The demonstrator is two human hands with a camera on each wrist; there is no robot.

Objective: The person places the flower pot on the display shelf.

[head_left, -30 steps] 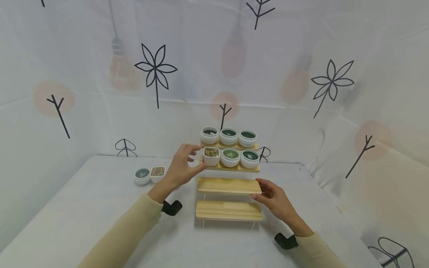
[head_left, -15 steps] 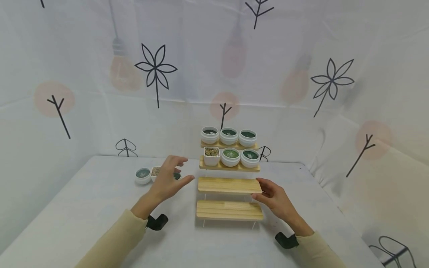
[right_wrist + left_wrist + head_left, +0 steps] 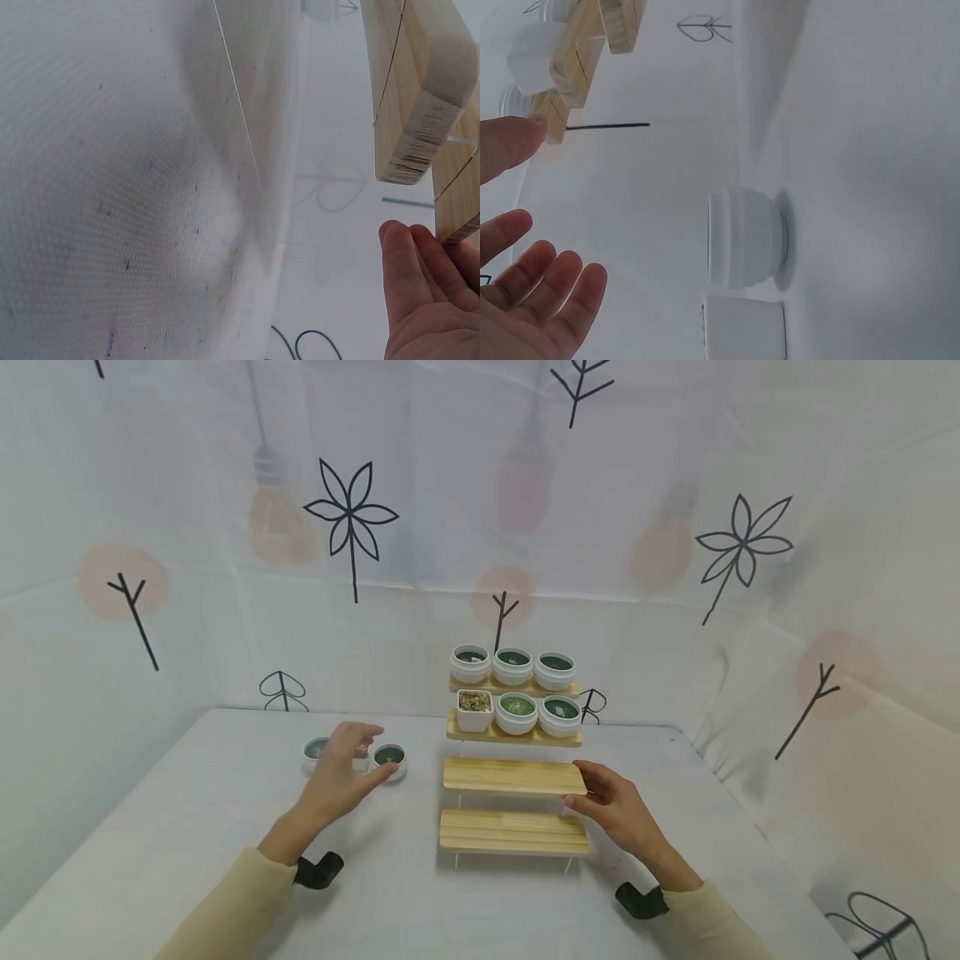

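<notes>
Head view shows a round bowl just beside the left hand.

white bowls, mostly green inside; yellow line-grained shelves; white square pot, speckled, seemingly yellow-brown inside.

You have free tabletop between the rightmost loose pot and the tiered stand for your left hand, while your right hand blocks the upper bare shelf's right end.
</notes>
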